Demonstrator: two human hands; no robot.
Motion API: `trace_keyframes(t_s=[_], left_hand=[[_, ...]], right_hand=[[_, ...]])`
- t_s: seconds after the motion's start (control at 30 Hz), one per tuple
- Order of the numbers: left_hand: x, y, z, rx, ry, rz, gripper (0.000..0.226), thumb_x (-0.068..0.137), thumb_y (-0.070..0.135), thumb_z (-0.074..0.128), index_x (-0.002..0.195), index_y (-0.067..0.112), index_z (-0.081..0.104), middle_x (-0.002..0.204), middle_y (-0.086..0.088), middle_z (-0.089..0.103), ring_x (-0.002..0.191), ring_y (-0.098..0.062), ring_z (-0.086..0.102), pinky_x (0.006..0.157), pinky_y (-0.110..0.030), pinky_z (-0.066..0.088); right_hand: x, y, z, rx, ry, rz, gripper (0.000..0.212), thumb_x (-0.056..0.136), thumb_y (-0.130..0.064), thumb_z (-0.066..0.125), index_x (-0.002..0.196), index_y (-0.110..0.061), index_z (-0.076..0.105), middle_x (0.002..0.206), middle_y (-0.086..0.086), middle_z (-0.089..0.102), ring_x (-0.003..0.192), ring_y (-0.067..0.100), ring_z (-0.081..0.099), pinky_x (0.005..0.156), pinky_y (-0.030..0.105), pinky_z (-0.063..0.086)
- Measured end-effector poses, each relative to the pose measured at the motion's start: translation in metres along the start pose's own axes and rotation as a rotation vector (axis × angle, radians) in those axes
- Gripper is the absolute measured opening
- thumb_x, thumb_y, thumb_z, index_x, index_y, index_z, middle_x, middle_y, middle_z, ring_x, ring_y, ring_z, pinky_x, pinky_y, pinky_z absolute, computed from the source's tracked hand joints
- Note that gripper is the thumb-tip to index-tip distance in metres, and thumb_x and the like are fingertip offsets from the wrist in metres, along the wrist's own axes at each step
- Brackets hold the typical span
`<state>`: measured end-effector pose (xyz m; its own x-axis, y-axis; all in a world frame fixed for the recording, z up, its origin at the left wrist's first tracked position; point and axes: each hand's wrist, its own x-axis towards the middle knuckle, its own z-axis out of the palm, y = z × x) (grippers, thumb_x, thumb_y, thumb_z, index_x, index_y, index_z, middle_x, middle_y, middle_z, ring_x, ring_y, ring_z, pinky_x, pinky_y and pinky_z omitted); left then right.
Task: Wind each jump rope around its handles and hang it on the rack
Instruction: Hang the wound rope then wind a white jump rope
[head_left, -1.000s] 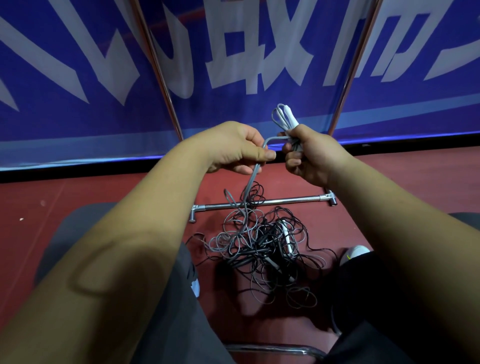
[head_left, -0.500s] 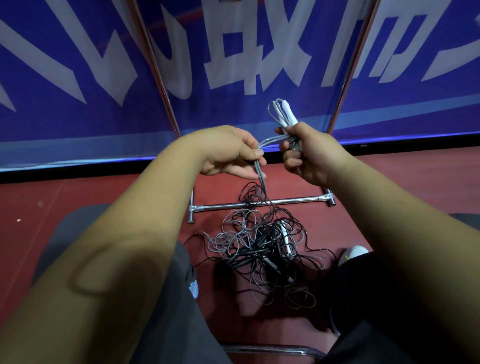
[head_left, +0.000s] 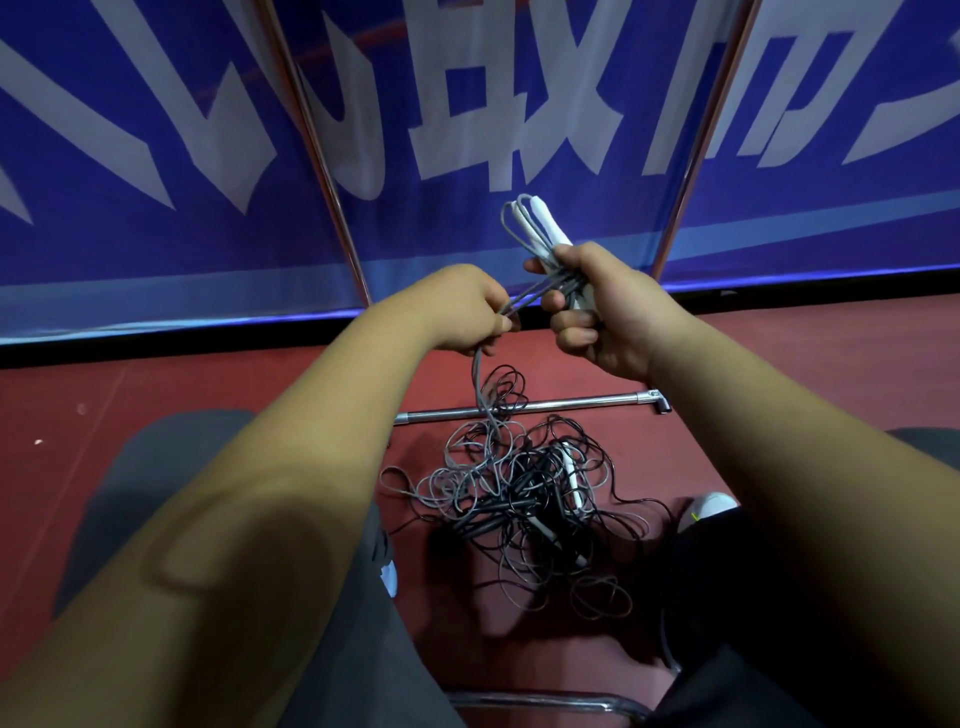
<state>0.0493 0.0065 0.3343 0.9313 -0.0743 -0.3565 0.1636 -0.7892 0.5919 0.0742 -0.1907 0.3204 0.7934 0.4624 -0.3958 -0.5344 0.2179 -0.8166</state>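
- My left hand (head_left: 467, 312) pinches the grey rope (head_left: 475, 379); below, it drops into the tangled pile (head_left: 519, 493) on the floor.
- My right hand (head_left: 613, 317) is curled round the white handles (head_left: 545, 228), with rope loops alongside them.
- The rack bar (head_left: 571, 402) lies beneath.

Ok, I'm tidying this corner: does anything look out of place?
Yes: a tangled heap of grey and black jump-rope cords sprawls on the red floor by the chrome rack bar, one white handle buried in it. The grey cord the left hand pinches trails straight into that tangle.
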Motion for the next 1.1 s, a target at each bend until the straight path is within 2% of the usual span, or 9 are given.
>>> trace_keyframes(t_s=[0.13, 0.2, 0.33, 0.47, 0.67, 0.8, 0.9, 1.0, 1.1], left_hand=[[0.001, -0.001, -0.004, 0.02, 0.011, 0.02, 0.019, 0.102, 0.016, 0.07, 0.084, 0.021, 0.076, 0.086, -0.008, 0.081, 0.053, -0.004, 0.061, 0.063, -0.024, 0.057], [-0.001, -0.001, -0.004, -0.041, -0.014, 0.008, 0.018, 0.103, 0.01, 0.068, 0.091, 0.02, 0.078, 0.084, -0.009, 0.077, 0.051, 0.0, 0.062, 0.059, -0.019, 0.055], [0.0, -0.003, -0.003, -0.077, -0.094, 0.01, 0.016, 0.103, 0.008, 0.066, 0.104, 0.015, 0.08, 0.09, -0.011, 0.074, 0.078, -0.011, 0.072, 0.078, -0.036, 0.063], [0.002, -0.007, 0.002, -0.04, -0.083, -0.03, 0.016, 0.106, 0.018, 0.063, 0.103, 0.012, 0.078, 0.082, -0.008, 0.069, 0.076, -0.016, 0.07, 0.079, -0.041, 0.064], [0.003, -0.014, 0.001, -0.18, 0.003, -0.068, 0.02, 0.107, 0.021, 0.063, 0.101, 0.006, 0.075, 0.082, -0.01, 0.071, 0.07, -0.019, 0.067, 0.074, -0.038, 0.063], [-0.006, -0.013, -0.01, -0.341, 0.086, 0.06, 0.006, 0.095, 0.004, 0.071, 0.095, 0.008, 0.076, 0.088, -0.012, 0.078, 0.071, -0.007, 0.071, 0.063, -0.025, 0.057], [-0.012, -0.012, -0.012, -0.472, -0.058, 0.134, 0.022, 0.089, 0.0, 0.063, 0.103, 0.008, 0.079, 0.098, -0.028, 0.076, 0.075, -0.027, 0.069, 0.068, -0.031, 0.055], [-0.014, -0.007, -0.01, -0.533, -0.117, 0.166, 0.02, 0.095, 0.0, 0.064, 0.11, 0.002, 0.077, 0.103, -0.027, 0.075, 0.074, -0.028, 0.07, 0.06, -0.029, 0.055], [-0.015, 0.002, -0.012, -0.524, -0.127, 0.201, 0.017, 0.094, 0.002, 0.072, 0.11, 0.002, 0.077, 0.116, -0.028, 0.074, 0.066, -0.014, 0.066, 0.058, -0.024, 0.054]], right_hand=[[-0.002, -0.003, 0.001, 0.025, 0.013, -0.02, 0.043, 0.104, -0.034, 0.053, 0.133, -0.006, 0.068, 0.073, 0.002, 0.046, 0.059, 0.011, 0.016, 0.043, 0.022, 0.02], [-0.002, -0.005, 0.001, 0.054, 0.038, -0.044, 0.042, 0.104, -0.031, 0.05, 0.13, -0.004, 0.068, 0.072, 0.002, 0.045, 0.059, 0.011, 0.015, 0.042, 0.022, 0.019], [-0.004, -0.009, 0.0, 0.068, 0.065, -0.065, 0.039, 0.105, -0.031, 0.05, 0.126, -0.004, 0.068, 0.071, 0.001, 0.044, 0.057, 0.01, 0.015, 0.04, 0.021, 0.018], [-0.006, -0.004, 0.003, -0.003, 0.024, -0.037, 0.036, 0.106, -0.03, 0.051, 0.125, -0.003, 0.064, 0.071, 0.001, 0.046, 0.057, 0.009, 0.017, 0.038, 0.021, 0.02], [-0.017, -0.009, 0.005, -0.088, -0.231, 0.178, 0.005, 0.102, -0.021, 0.044, 0.105, -0.018, 0.046, 0.075, -0.001, 0.041, 0.051, 0.006, 0.016, 0.036, 0.017, 0.017], [-0.026, -0.003, 0.001, -0.143, -0.455, 0.365, 0.015, 0.092, -0.019, 0.046, 0.108, -0.019, 0.045, 0.076, -0.001, 0.04, 0.05, 0.006, 0.017, 0.041, 0.018, 0.016], [-0.029, -0.003, -0.004, -0.167, -0.616, 0.443, 0.031, 0.094, -0.02, 0.042, 0.122, -0.015, 0.055, 0.077, 0.0, 0.038, 0.049, 0.005, 0.018, 0.038, 0.017, 0.016], [-0.031, -0.001, -0.004, -0.236, -0.71, 0.491, 0.035, 0.093, -0.019, 0.041, 0.109, -0.019, 0.073, 0.077, 0.001, 0.037, 0.047, 0.004, 0.019, 0.038, 0.016, 0.016], [-0.03, 0.005, -0.003, -0.198, -0.709, 0.588, 0.028, 0.091, -0.016, 0.048, 0.118, -0.013, 0.057, 0.077, 0.003, 0.038, 0.046, 0.004, 0.023, 0.037, 0.014, 0.017]])
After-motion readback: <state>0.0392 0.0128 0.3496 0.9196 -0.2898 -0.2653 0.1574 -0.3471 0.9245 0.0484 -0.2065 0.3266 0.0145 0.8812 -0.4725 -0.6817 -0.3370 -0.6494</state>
